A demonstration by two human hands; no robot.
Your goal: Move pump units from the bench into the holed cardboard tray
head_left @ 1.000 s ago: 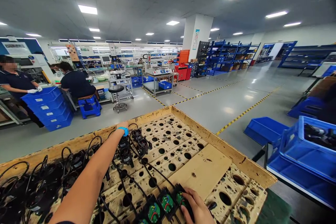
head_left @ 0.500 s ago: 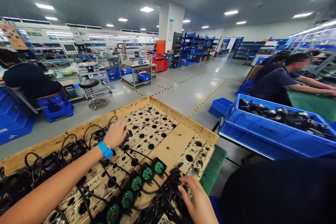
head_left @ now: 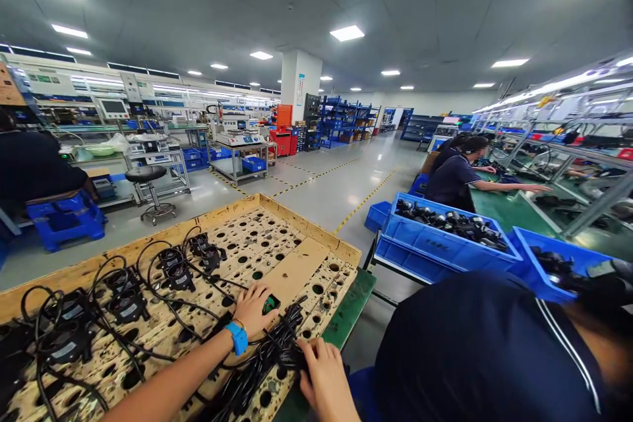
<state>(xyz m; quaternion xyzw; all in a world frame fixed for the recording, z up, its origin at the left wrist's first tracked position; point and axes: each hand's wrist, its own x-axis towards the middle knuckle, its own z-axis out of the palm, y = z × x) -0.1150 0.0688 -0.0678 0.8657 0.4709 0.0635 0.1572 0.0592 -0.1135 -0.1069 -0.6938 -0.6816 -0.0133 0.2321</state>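
In the head view my left hand (head_left: 254,311), with a blue wristband, lies over a row of black housings. Its fingers are spread, and a green circuit board (head_left: 270,304) in one housing shows beside them. What lies under the palm is hidden. My right hand (head_left: 324,366) is at the end of a bundle of black cables (head_left: 264,353). Its fingers are curled around some of the cables, partly hidden. Both rest over a wooden board full of round holes (head_left: 252,234). Several black fan-like units (head_left: 179,275) with looped cables stand on its left side.
A raised wooden rim (head_left: 316,221) edges the board, with a green tabletop (head_left: 353,303) beyond it. Blue bins (head_left: 435,247) of dark parts stand at right. A person in dark clothing (head_left: 475,349) leans in close on my right; others sit farther off.
My left hand has come back from the units at left to the housings with green boards. My right hand's fingers have closed in at the cables. The view has shifted right.
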